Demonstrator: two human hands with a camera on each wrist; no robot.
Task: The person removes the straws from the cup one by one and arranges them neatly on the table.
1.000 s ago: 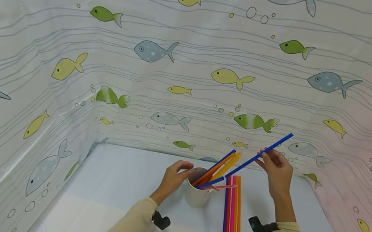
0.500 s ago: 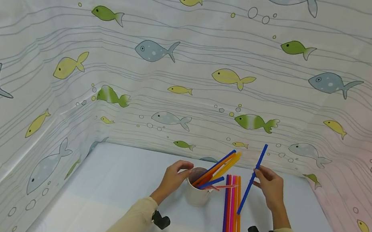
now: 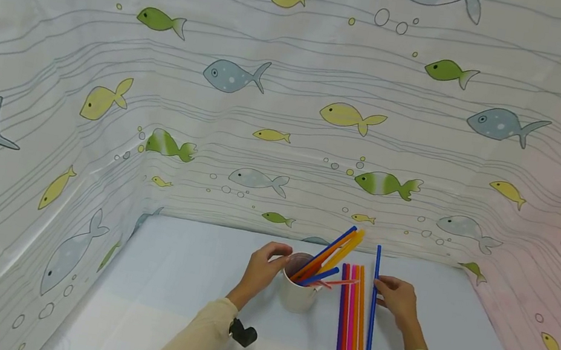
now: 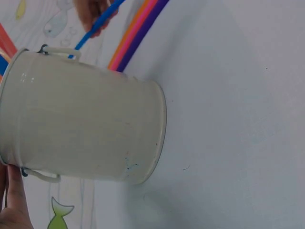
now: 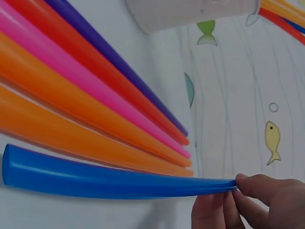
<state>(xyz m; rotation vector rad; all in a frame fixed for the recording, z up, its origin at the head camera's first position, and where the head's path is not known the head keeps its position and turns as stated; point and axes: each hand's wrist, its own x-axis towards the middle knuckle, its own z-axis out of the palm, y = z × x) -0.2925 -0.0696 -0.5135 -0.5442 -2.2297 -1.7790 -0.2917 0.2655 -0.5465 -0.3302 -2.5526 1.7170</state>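
A blue drinking straw is pinched between the thumb and fingers of my right hand. It stands close over the white table, beside a row of straws: purple, red, pink and two orange. In the right wrist view the blue straw lies almost along the nearest orange straw, its free end toward the camera. My left hand grips the rim of a small cream metal pail from the left. Blue, orange, yellow and red straws lean out of the pail.
A fish-patterned sheet rises behind the table and along both sides. The pail's small side handle shows in the left wrist view. Each wrist carries a small black camera mount.
My right hand has come down and slightly left, turning the blue straw from a slant over the row to nearly parallel at its right side. My left hand and the pail have stayed put.
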